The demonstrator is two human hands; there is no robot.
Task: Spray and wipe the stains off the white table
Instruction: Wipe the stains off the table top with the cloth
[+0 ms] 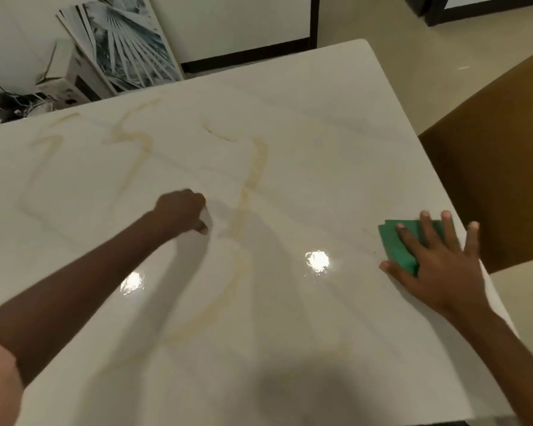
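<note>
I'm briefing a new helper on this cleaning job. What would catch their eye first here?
The brownish stains looping across the middle and left of the white table. Then the green cloth near the right edge, under the flat right hand, and the left hand curled mid-table.

White glossy table (336,167), rounded far right corner. Yellowish stains (253,179) in wavy streaks across the far left and the middle, one long streak running from mid-table toward the near edge. Two bright light glares on the near half. Green cloth (397,244) flat at the right edge, right hand (437,256) pressing on it, fingers spread. Left hand (182,213) over mid-table by the long streak, blurred; contact unclear.
</note>
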